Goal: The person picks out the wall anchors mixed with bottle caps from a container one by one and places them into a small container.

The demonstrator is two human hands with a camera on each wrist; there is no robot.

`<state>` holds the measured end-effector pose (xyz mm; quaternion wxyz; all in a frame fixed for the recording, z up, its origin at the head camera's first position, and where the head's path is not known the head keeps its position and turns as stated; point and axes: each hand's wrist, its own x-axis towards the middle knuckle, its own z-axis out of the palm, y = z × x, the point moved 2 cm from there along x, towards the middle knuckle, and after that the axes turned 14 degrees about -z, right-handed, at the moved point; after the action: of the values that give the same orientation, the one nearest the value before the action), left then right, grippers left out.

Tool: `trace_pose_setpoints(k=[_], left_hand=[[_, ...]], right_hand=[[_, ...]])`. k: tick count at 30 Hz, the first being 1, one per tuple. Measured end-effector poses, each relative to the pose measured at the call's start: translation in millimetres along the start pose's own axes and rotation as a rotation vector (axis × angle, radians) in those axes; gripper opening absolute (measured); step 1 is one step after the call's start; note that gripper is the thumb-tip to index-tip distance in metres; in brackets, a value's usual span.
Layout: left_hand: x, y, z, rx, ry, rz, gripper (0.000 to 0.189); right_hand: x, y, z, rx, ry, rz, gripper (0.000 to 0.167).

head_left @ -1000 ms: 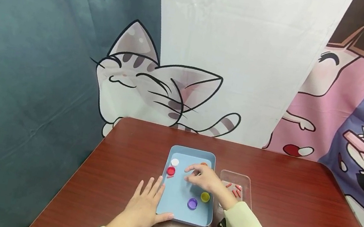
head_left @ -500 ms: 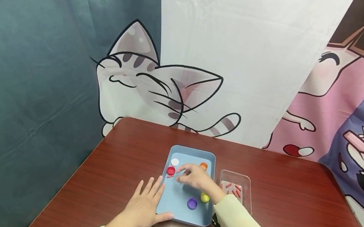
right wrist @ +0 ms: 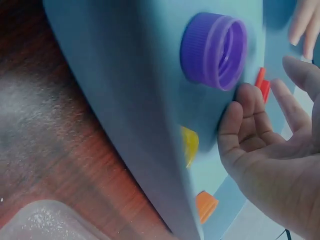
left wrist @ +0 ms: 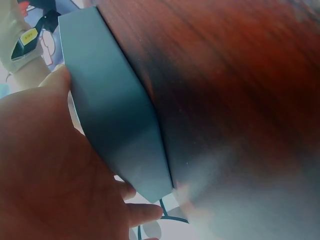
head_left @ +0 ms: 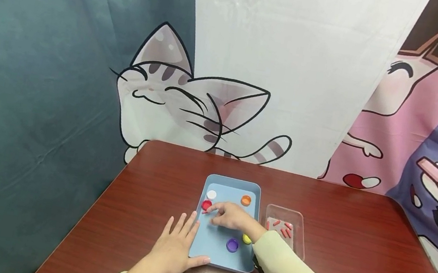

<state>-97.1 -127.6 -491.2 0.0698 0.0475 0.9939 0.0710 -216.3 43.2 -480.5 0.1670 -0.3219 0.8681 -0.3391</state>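
Observation:
In the head view, my right hand reaches over the blue tray, its index finger right at a small red stick beside the red bottle cap. Thumb and index finger stand apart with nothing between them; the other fingers curl loosely in the right wrist view. A purple bottle cap lies on the tray near that hand. My left hand, fingers spread, rests against the tray's left side and near corner. Its thumb and fingertips touch the blue tray wall in the left wrist view.
Inside the tray are also a white cap, an orange cap and a yellow cap, partly covered by the right arm. Just right of the tray stands a clear plastic box with several red sticks.
My right hand has moved left across the tray, from its middle to the red stick beside the red cap, uncovering the orange cap. The left hand keeps its place.

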Motion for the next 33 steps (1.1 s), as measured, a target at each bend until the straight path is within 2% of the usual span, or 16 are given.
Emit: trace_pose_setpoints(k=[10, 15, 19, 27, 33], left_hand=[[2.1, -1.2, 0.0, 0.001, 0.021, 0.008, 0.100], [1.3, -1.4, 0.4, 0.000, 0.015, 0.004, 0.100], [0.5, -0.6, -0.5, 0.003, 0.009, 0.003, 0.100], [0.3, -0.1, -1.5, 0.003, 0.009, 0.001, 0.100], [0.6, -0.3, -1.5, 0.006, 0.013, -0.002, 0.100]], right_hand=[[7.6, -2.3, 0.2, -0.088, -0.120, -0.059, 0.042], [10.3, -2.9, 1.4, -0.145, -0.173, -0.046, 0.049], [10.7, -3.5, 2.3, -0.150, -0.193, -0.038, 0.045], [7.4, -4.5, -0.7, -0.138, -0.164, -0.048, 0.027], [7.4, -2.7, 2.9, -0.117, -0.059, -0.005, 0.020]])
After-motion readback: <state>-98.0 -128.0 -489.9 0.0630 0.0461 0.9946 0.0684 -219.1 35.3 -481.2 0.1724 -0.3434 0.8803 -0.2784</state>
